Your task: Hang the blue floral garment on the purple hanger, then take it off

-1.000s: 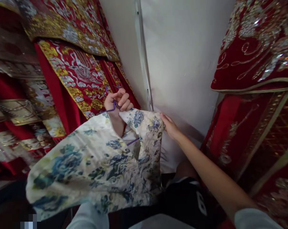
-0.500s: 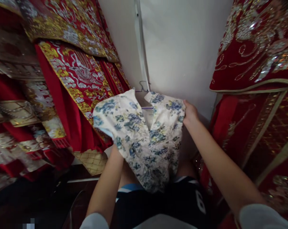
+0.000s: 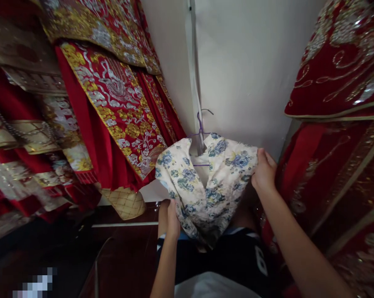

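both hands grip floral garment: left hand lower edge, right hand shoulder.

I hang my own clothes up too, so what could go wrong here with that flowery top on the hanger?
The right hand pinches one shoulder of the floral top and the left hand grips its lower edge, so a pull might slide it off the purple hanger. The red embroidered garments hang close by, and their raised stitching might snag the fabric.
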{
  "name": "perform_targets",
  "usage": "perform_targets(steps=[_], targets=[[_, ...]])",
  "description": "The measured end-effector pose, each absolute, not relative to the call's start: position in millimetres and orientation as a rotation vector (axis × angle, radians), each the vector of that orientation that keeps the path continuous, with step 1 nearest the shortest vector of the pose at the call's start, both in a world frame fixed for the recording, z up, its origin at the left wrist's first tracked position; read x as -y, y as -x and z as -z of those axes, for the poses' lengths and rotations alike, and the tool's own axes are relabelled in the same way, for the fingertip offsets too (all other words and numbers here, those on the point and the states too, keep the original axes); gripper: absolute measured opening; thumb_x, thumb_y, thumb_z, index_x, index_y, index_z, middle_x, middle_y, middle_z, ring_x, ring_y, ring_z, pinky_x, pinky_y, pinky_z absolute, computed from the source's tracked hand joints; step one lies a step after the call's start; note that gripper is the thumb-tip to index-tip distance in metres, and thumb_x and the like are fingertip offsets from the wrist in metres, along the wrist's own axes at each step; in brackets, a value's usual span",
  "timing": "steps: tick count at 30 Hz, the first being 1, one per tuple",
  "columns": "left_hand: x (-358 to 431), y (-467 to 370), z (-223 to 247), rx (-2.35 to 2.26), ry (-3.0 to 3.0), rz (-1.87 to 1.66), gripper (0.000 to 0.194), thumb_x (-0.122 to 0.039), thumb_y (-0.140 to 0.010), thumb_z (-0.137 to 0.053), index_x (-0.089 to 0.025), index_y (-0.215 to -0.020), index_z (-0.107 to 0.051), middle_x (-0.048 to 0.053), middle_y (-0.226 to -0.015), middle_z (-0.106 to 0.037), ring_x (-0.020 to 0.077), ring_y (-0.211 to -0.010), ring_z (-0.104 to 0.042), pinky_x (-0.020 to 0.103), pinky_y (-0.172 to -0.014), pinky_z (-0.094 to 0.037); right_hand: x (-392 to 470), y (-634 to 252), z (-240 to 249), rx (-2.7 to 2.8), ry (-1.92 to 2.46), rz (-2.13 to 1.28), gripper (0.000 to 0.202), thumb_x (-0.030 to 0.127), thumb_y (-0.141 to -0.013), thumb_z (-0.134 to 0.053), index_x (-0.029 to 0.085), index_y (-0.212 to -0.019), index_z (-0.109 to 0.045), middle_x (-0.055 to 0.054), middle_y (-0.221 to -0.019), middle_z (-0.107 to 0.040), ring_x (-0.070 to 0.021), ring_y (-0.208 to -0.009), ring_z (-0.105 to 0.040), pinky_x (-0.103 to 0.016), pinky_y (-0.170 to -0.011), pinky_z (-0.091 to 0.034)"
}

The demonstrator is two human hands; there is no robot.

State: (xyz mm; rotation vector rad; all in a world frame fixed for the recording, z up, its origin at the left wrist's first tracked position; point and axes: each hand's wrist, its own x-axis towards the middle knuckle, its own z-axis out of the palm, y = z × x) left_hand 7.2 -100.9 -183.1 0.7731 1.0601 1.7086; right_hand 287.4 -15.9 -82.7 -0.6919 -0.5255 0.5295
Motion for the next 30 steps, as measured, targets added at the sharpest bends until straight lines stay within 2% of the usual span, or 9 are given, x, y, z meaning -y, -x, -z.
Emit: perform_targets(steps=[3,6,8,11,13,16,18,26,30], targets=[[115.4,-10.0,189.5,-1.167,-0.891,-1.674,0.049,-0.039,-0.062,-0.083,-0.015,-0.103,-0.071,0.01,-0.109,-0.073,0.0305,-0.118,-0.06,0.038,-0.104,-0.045,44.5,-276.4,103.9,0.57,0.793,-0.315,0.026,0.038,-0.08,-0.062,0.018,-0.096,-0.066,-0.004,-0.099,-0.068,-0.0178,-0.091,-0.063,-0.034,-0.084,-0.051],[122.1,-13.6,191.6,-1.184,-0.824,-1.706,0.049,-0.033,-0.065,-0.082,-0.018,-0.11,-0.069,0.009,-0.116,-0.071,0.0282,-0.121,-0.059,0.037,-0.106,-0.043,81.2,-245.3,136.7,0.521,0.89,-0.104,0.026,0.031,-0.081,-0.062,0.023,-0.105,-0.064,-0.004,-0.112,-0.064,-0.0195,-0.101,-0.058,-0.036,-0.095,-0.045],[124.3,-17.0,192.0,-1.176,-0.79,-1.705,0.052,-0.032,-0.066,-0.082,-0.019,-0.114,-0.067,0.009,-0.119,-0.069,0.0272,-0.123,-0.058,0.037,-0.108,-0.041,97.3,-218.2,156.1,0.712,0.963,-0.316,0.019,0.038,-0.082,-0.061,0.023,-0.094,-0.062,-0.003,-0.093,-0.063,-0.02,-0.086,-0.059,-0.035,-0.082,-0.048],[127.1,-21.8,190.0,-1.165,-0.817,-1.679,0.055,-0.032,-0.067,-0.081,-0.017,-0.117,-0.066,0.011,-0.121,-0.068,0.0278,-0.123,-0.058,0.038,-0.109,-0.041,100.3,-184.6,169.2,1.197,1.076,-0.804,0.031,0.051,-0.082,-0.059,0.02,-0.08,-0.059,-0.002,-0.072,-0.06,-0.0189,-0.067,-0.057,-0.032,-0.064,-0.048],[128.4,-24.1,188.2,-1.147,-0.86,-1.66,0.055,-0.034,-0.068,-0.081,-0.017,-0.117,-0.066,0.011,-0.122,-0.068,0.0286,-0.122,-0.058,0.038,-0.108,-0.042,94.2,-172.6,169.0,1.342,1.102,-0.946,0.037,0.057,-0.082,-0.057,0.02,-0.074,-0.055,-0.001,-0.066,-0.058,-0.0176,-0.062,-0.056,-0.029,-0.057,-0.045],[128.4,-26.6,187.6,-1.108,-0.879,-1.617,0.052,-0.035,-0.067,-0.081,-0.016,-0.114,-0.068,0.011,-0.121,-0.069,0.0288,-0.12,-0.06,0.036,-0.104,-0.046,87.3,-167.4,165.6,1.356,1.094,-1.007,0.041,0.06,-0.082,-0.051,0.022,-0.068,-0.051,0.001,-0.058,-0.055,-0.0161,-0.053,-0.052,-0.027,-0.05,-0.04],[127.7,-28.5,188.9,-1.097,-0.866,-1.592,0.05,-0.035,-0.067,-0.081,-0.016,-0.112,-0.069,0.011,-0.119,-0.069,0.0286,-0.118,-0.061,0.035,-0.103,-0.047,87.0,-168.7,164.7,1.311,1.099,-1.009,0.039,0.06,-0.081,-0.052,0.022,-0.071,-0.051,0.002,-0.056,-0.055,-0.0159,-0.05,-0.052,-0.028,-0.049,-0.039],[129.1,-31.0,193.5,-1.068,-0.889,-1.531,0.048,-0.037,-0.067,-0.08,-0.014,-0.109,-0.07,0.011,-0.114,-0.072,0.0304,-0.116,-0.062,0.038,-0.101,-0.048,90.5,-175.6,165.1,1.392,1.131,-0.927,0.025,0.045,-0.084,-0.052,0.022,-0.075,-0.052,0.002,-0.056,-0.057,-0.0168,-0.053,-0.056,-0.028,-0.055,-0.043],[130.7,-29.8,194.9,-1.034,-0.835,-1.525,0.049,-0.036,-0.068,-0.08,-0.015,-0.111,-0.07,0.009,-0.115,-0.071,0.0279,-0.114,-0.064,0.036,-0.101,-0.049,92.2,-171.7,165.6,1.417,1.168,-0.896,0.019,0.041,-0.085,-0.052,0.023,-0.079,-0.052,0.003,-0.057,-0.056,-0.0167,-0.053,-0.056,-0.027,-0.051,-0.042]])
